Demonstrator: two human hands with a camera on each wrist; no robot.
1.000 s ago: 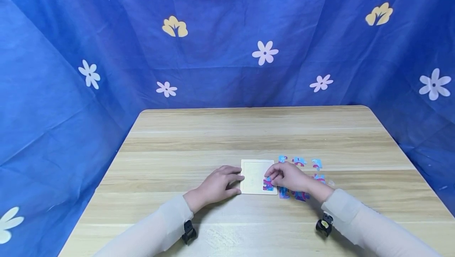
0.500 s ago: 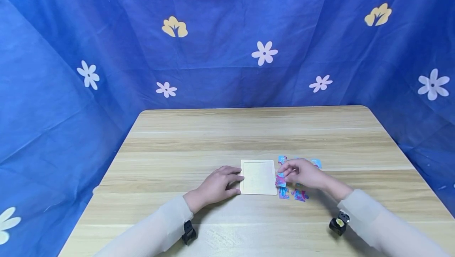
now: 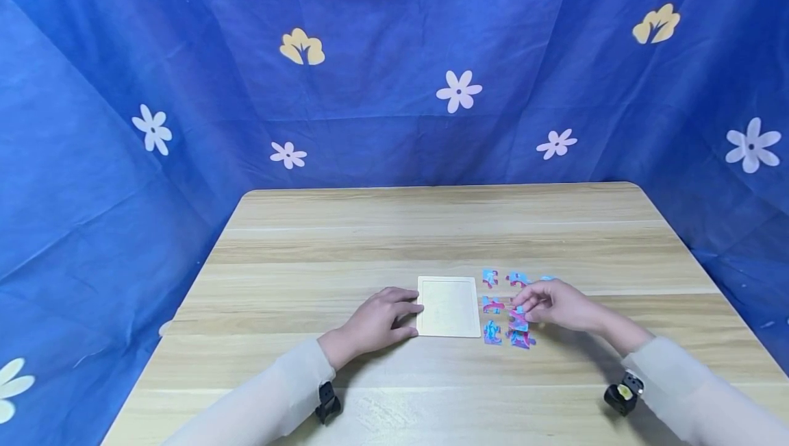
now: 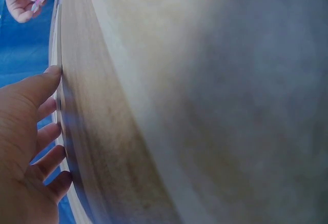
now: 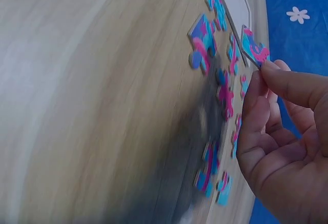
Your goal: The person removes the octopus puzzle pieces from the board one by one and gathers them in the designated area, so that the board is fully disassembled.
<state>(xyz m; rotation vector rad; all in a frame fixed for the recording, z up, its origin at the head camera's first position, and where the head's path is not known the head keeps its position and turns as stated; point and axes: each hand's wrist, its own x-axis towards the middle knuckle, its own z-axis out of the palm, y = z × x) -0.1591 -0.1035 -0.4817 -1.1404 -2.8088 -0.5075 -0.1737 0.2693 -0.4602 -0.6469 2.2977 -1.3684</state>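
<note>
Since the earlier frame the right hand has been drawn right, off the puzzle tray on the worktop. That tray is steadied by the left hand, fingers straight. One puzzle piece is pinched: thin, stiff, light, best taken at its edges.

Pink-and-blue puzzle piece pinched upright above loose pieces; pale square puzzle tray flat, empty, just left on worktop.
</note>
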